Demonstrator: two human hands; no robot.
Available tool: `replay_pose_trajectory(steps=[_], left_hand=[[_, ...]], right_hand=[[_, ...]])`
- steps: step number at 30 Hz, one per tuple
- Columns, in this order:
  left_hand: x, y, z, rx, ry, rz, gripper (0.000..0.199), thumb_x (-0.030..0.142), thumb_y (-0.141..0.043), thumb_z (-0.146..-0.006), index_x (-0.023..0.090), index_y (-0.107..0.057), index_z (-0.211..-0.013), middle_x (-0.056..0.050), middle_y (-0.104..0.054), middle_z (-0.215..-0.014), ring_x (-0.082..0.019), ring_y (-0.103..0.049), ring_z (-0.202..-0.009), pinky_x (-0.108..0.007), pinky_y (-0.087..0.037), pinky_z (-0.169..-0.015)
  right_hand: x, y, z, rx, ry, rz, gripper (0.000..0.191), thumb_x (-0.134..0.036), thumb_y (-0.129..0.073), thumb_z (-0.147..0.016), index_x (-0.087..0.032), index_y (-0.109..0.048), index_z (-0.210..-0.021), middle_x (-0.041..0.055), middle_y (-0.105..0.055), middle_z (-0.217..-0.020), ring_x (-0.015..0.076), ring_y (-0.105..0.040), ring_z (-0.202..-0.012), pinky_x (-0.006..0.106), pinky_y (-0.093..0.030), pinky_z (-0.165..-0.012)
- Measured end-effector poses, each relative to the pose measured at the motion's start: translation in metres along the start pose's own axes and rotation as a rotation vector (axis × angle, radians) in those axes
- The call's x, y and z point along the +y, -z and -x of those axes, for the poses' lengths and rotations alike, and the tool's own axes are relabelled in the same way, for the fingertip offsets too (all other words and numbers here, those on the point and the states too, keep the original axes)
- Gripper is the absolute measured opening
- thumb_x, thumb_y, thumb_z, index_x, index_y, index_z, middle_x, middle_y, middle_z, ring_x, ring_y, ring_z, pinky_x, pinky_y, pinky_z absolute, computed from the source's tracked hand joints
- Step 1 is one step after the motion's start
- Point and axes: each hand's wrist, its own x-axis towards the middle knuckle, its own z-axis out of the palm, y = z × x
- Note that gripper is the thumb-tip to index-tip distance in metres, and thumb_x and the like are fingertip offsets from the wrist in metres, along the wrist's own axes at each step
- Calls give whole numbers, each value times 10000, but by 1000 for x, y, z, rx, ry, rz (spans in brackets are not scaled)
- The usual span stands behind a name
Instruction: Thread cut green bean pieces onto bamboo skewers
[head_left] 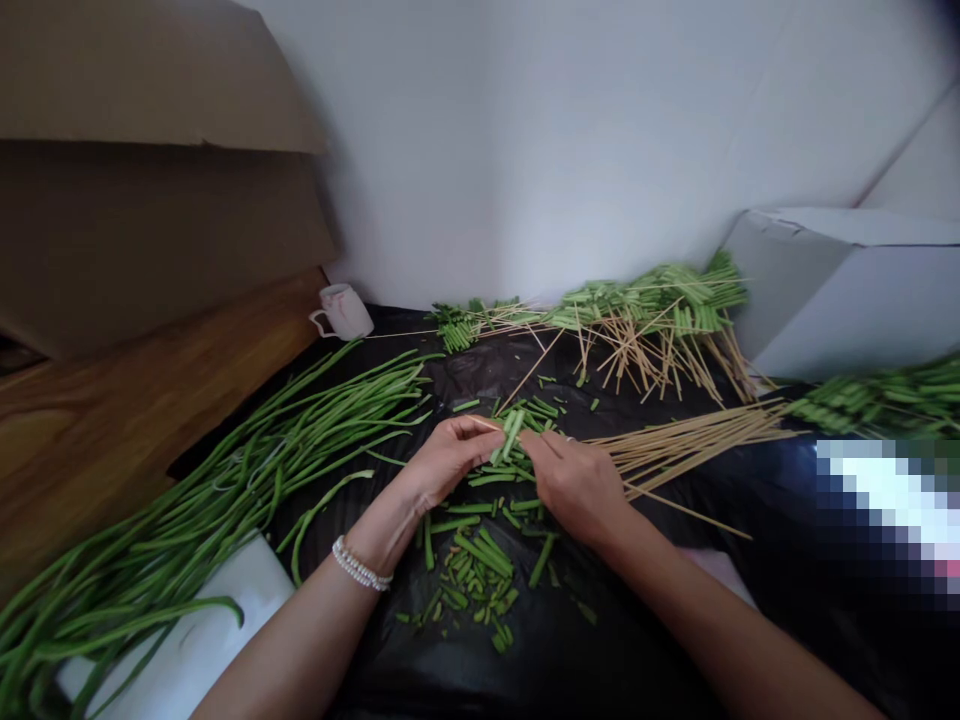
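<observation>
My left hand (465, 450), with a white bead bracelet at its wrist, pinches the left end of a thin wooden skewer. Pale green bean pieces (513, 432) sit crosswise on it between my two hands. My right hand (574, 480) is closed around the other side, next to the pieces; its fingertips are partly hidden. Cut bean pieces (480, 575) lie loose on the black plastic sheet (435, 670) below and under my hands. Bare wooden skewers (690, 440) lie fanned out right of my right hand.
Long green beans (285, 450) spread over the left side, partly on a white block (225, 620). A mug (345, 311) stands at the back left. Filled skewers (660, 300) are piled by the wall, beside a white box (847, 290). A cardboard box (157, 200) is upper left.
</observation>
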Motion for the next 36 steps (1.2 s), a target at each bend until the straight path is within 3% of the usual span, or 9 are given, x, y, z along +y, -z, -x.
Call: replay_pose_trajectory(steps=[5, 8, 11, 14, 18, 27, 33, 36], left_hand=[[12, 7, 2, 7, -30, -83, 250, 286, -814, -631, 126, -720, -799, -31, -677, -760, -93, -582, -682, -225, -446, -709], [27, 22, 2, 149, -178, -233, 275, 349, -769, -676, 141, -719, -849, -35, -683, -774, -104, -568, -675, -227, -430, -685], [37, 39, 1, 332, -312, -522, 284, 400, -708, -718, 138, -705, -827, -42, -681, -770, -132, -563, -684, -245, -417, -674], [39, 50, 1, 371, -317, -930, 283, 426, -642, -745, 149, -699, -768, -43, -676, -724, -164, -560, -664, -266, -392, -649], [38, 56, 4, 329, -171, -1379, 294, 473, -602, -745, 196, -689, -702, -32, -664, -676, -182, -557, -630, -274, -336, -595], [45, 61, 13, 325, 83, -1634, 366, 574, -598, -702, 216, -671, -684, -58, -679, -728, -201, -568, -631, -275, -277, -535], [38, 57, 9, 58, -93, -1517, 279, 463, -594, -754, 205, -649, -663, -24, -660, -674, -171, -557, -618, -269, -311, -562], [36, 50, 8, 8, -225, -1441, 273, 429, -553, -800, 195, -655, -702, -19, -660, -704, -161, -549, -637, -266, -340, -594]], right_hand=[[6, 2, -1, 53, 9, 28, 244, -135, -460, -884, -169, -655, -1027, -11, -590, -688, 116, -486, -571, 277, -280, -557], [13, 1, 0, 87, -19, 58, 252, -138, -456, -890, -171, -654, -1041, -11, -590, -695, 117, -486, -577, 276, -279, -554], [16, 0, 0, 101, -25, 71, 248, -143, -459, -892, -173, -658, -1036, -11, -594, -698, 116, -487, -584, 276, -276, -550], [15, -1, 1, 90, -17, 64, 255, -151, -461, -893, -175, -654, -1058, -11, -597, -703, 115, -484, -584, 276, -270, -545], [14, 0, 1, 79, -22, 57, 259, -149, -454, -896, -174, -657, -1055, -8, -595, -699, 114, -484, -590, 276, -262, -544], [13, -1, 0, 65, -26, 68, 249, -155, -463, -888, -182, -666, -1028, -11, -585, -686, 115, -480, -592, 276, -254, -537], [13, -1, 0, 65, -24, 60, 252, -154, -462, -887, -183, -666, -1032, -10, -587, -688, 115, -477, -590, 271, -256, -541], [13, -2, 0, 66, -27, 51, 250, -160, -459, -894, -182, -665, -1035, -9, -587, -689, 115, -481, -595, 270, -257, -545]])
